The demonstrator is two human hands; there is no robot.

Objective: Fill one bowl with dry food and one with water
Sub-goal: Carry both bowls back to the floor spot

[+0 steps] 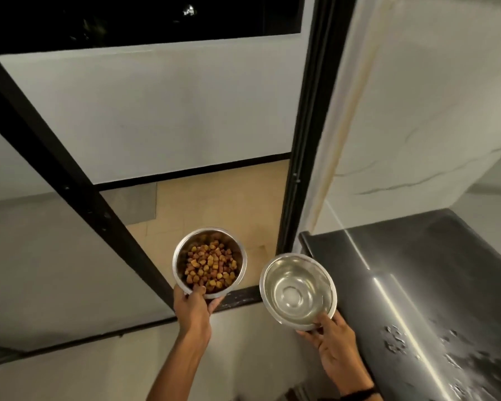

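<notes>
Kibble-filled steel bowl [209, 262] beside water-filled steel bowl [298, 292].

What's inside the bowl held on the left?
The left bowl holds brown and yellow dry food, heaped across its bottom. The left hand grips its near rim. The metal floor beneath the food is covered.

The scene is dim, with a warm, yellowish tone. The window [156, 15] is black. A bright streak of glare runs along the steel worktop [451, 256]. Straight frames [55, 157] bend near the edges, and the right wall [431, 96] is smeared by blur.
</notes>
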